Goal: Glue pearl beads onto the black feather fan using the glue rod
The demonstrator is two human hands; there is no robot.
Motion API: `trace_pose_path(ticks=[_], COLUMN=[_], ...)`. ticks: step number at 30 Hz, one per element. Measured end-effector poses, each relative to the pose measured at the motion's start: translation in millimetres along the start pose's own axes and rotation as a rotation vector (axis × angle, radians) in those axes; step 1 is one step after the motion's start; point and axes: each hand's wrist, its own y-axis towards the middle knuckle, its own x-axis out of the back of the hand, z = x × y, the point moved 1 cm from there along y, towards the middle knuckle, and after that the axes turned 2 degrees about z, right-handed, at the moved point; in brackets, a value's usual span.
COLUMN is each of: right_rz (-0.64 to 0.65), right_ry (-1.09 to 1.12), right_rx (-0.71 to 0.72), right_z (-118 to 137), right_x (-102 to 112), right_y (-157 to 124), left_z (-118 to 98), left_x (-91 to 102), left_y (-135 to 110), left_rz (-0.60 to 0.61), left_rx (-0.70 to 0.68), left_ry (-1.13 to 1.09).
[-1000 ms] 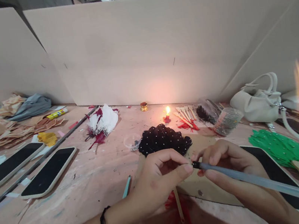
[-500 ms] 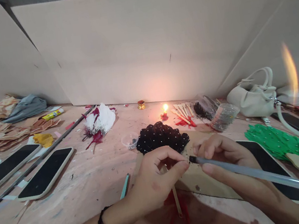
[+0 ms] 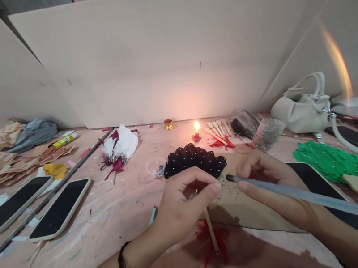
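My right hand grips a translucent glue stick with a blackened end, pointing towards my other hand. My left hand is closed in a pinch, thumb and forefinger tips together; whatever is between them is too small to make out. A gap separates the pinch from the blackened end. Just beyond both hands lies a black ruffled fan dotted with white beads, on a brown board. Beneath my left hand, a thin wooden stick with red fringe is partly hidden. Tiny beads are scattered between my hands.
A lit candle burns behind the black fan; another flame shows at right. Phones lie on both sides. A green fan, a plastic cup and a white handbag stand right; a small clear dish is left.
My left hand has drawn slightly up and left, and the gap to the glue stick's tip has widened. My right hand still holds the stick. The view has shifted slightly.
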Motion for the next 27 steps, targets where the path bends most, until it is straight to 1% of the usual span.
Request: trace_pose_path(ticks=[2,3,4,5,7,8,9,10,11,12,13,14,15,16,17,18,19,20,21,22,23,25,27], right_rz=[0.129,0.176,0.192,0.169,0.044,-0.015,-0.039,-0.014,0.057,0.166,0.279,0.365,0.401,0.371,0.282,0.156,0.023,-0.087,-0.154,-0.174,-0.157,-0.041,0.096], right_ry=[0.016,0.040,0.065,0.081,0.058,0.021,-0.022,-0.061,-0.084,-0.081,-0.049,0.008,0.070,0.122,0.158,0.170,0.158,0.127,0.083,0.023,-0.052,-0.198,-0.278], right_rx=[-0.016,-0.024,-0.028,-0.028,-0.027,-0.031,-0.043,-0.058,-0.075,-0.100,-0.125,-0.151,-0.170,-0.174,-0.155,-0.121,-0.084,-0.058,-0.041,-0.033,-0.029,-0.031,-0.053], right_z=[-0.1,-0.2,-0.5,-1.2,-3.9,-5.4,-6.4,-6.5,-5.3,-2.7,1.3,6.3,11.7,16.9,21.3,24.6,26.5,27.0,26.1,24.0,20.5,10.1,-3.9], right_x=[1.0,0.8,0.5,0.4,1.9,3.6,5.5,7.3,8.7,9.4,9.5,9.2,8.8,8.9,9.8,11.6,14.2,17.2,20.0,21.9,22.2,15.0,-3.8], right_y=[0.8,0.9,1.1,1.6,3.5,4.5,5.4,5.8,5.8,5.0,3.8,2.4,1.2,0.8,1.2,2.2,3.3,4.2,4.3,3.1,0.1,-12.3,-32.8], left_z=[-0.7,-0.4,0.2,0.8,1.2,0.6,-0.5,-1.8,-2.9,-3.7,-3.7,-2.9,-1.0,1.9,5.7,10.0,14.8,19.6,24.5,29.2,33.6,41.7,49.2], left_x=[1.1,0.8,-0.2,-1.4,-2.9,-2.5,-1.1,1.1,3.6,5.9,7.4,8.1,7.7,6.6,5.1,3.7,2.9,3.1,4.6,7.4,11.3,20.7,29.2], left_y=[2.2,2.8,3.0,2.9,2.3,2.5,3.1,4.1,5.3,6.5,7.4,7.8,7.4,6.3,4.7,2.9,1.5,0.9,1.5,3.6,6.8,15.2,23.6], left_rz=[-0.036,-0.015,0.031,0.092,0.181,0.180,0.144,0.087,0.031,0.000,0.010,0.060,0.150,0.268,0.397,0.517,0.612,0.668,0.675,0.633,0.558,0.390,0.303], left_rx=[0.003,0.021,0.049,0.085,0.139,0.140,0.123,0.089,0.054,0.025,0.008,0.005,0.008,0.006,-0.004,-0.030,-0.064,-0.107,-0.147,-0.182,-0.212,-0.258,-0.279], left_ry=[-0.022,-0.014,-0.002,0.003,-0.046,-0.097,-0.152,-0.190,-0.196,-0.159,-0.080,0.029,0.153,0.276,0.383,0.468,0.537,0.597,0.658,0.732,0.822,1.016,1.138])
